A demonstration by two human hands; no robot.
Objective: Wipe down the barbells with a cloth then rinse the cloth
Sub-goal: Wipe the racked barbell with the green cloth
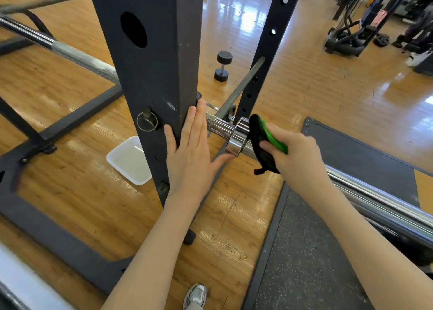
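A chrome barbell (384, 199) runs from the lower right through the black rack upright (150, 71) and continues at the upper left. My right hand (297, 155) grips a black and green cloth (262, 143) wrapped over the barbell sleeve just beside its chrome collar (235, 137). My left hand (189, 150) rests flat with straight fingers against the corner of the upright, its thumb touching the underside of the collar. A white basin (130, 161) holding water sits on the floor behind the upright.
The rack's base frame (58, 234) spreads over the wooden floor on the left. A dark rubber mat (304, 251) lies at lower right. A black dumbbell (222, 66) sits further back. Other gym machines (365, 24) stand at the upper right. My shoe (195, 297) shows at the bottom.
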